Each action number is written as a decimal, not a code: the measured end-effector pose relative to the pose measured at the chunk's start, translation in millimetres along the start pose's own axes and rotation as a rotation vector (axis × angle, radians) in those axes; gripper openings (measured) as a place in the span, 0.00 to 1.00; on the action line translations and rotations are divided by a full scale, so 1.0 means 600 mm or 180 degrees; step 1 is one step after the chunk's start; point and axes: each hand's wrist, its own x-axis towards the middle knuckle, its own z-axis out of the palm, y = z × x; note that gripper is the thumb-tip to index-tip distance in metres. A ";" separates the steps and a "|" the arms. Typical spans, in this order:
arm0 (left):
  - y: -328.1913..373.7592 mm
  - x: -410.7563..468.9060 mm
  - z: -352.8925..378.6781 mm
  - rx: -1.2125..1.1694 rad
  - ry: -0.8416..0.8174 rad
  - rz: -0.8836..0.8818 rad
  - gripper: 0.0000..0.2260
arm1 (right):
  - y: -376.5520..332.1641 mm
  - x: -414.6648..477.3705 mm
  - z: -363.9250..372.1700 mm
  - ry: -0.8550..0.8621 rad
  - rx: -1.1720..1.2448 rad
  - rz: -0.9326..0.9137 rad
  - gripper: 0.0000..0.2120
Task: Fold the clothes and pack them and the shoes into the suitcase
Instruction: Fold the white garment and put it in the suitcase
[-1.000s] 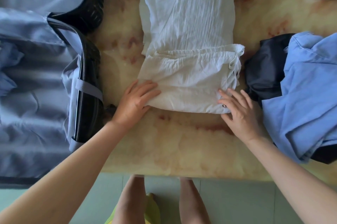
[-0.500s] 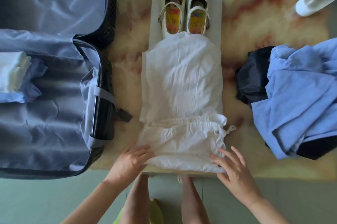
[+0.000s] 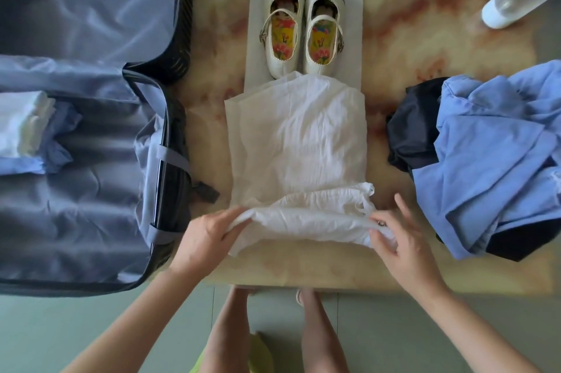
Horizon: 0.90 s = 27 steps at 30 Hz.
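On the desk [image 3: 425, 23], near edge: left hand [image 3: 206, 239] and right hand [image 3: 403, 240], flat before, now pinch the white garment [image 3: 297, 145], likely folding it again.

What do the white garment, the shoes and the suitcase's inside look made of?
The white garment looks like thin matte woven cloth, maybe cotton or linen: fine crinkles all over. The shoes: smooth cream leather or imitation, slight sheen, printed floral insoles. The suitcase lining: glossy grey-blue synthetic, probably polyester or nylon, with bright highlights along folds.
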 end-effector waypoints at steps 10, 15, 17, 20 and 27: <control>0.011 0.269 -0.034 -0.0460 0.0340 -0.0973 0.11 | -0.023 0.270 -0.024 0.0559 0.0067 0.0483 0.12; 0.003 0.360 -0.041 -0.0120 0.0487 -0.1160 0.13 | -0.007 0.377 -0.023 0.0556 -0.0261 0.0731 0.14; -0.008 0.375 -0.036 -0.0047 0.0456 -0.1265 0.14 | 0.006 0.398 -0.015 0.0528 -0.0308 0.0770 0.14; -0.019 0.384 -0.028 -0.0385 0.0532 -0.1531 0.15 | 0.018 0.415 -0.002 0.0564 -0.0201 0.0864 0.13; -0.032 0.369 -0.010 -0.0950 0.0830 -0.1618 0.18 | 0.026 0.412 0.011 0.0622 0.0289 0.0855 0.17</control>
